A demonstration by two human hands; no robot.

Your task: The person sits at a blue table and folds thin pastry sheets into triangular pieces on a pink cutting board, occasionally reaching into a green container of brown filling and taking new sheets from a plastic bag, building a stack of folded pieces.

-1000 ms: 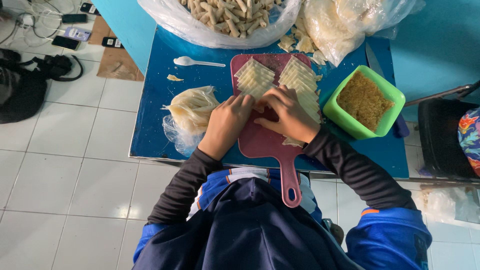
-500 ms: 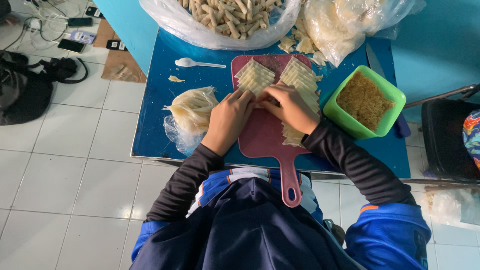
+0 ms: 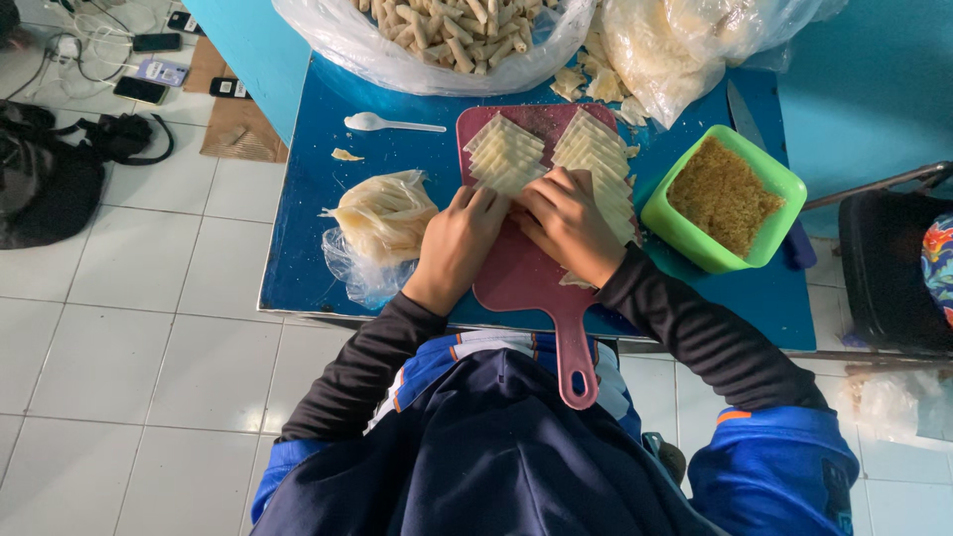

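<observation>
Two wrapper rows (image 3: 506, 154), one spoon (image 3: 382, 123)

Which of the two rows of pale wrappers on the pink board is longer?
The right row, beside the green tub; it runs further down than the left row.

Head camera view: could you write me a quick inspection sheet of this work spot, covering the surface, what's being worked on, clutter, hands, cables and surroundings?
Surface: small blue table, crumbs near the top edge.
Job's things: pink cutting board with two fanned rows of pale square wrappers; green tub of brown crumbly filling.
Clutter: white spoon, open bag of wrappers, clear bag of rolled pieces, second bag, knife.
Hands: left hand and right hand together on the board, pressing something hidden beneath the fingers.
Cables: white cords and phones on the floor.
Surroundings: white tiled floor, black bag, dark chair.
</observation>
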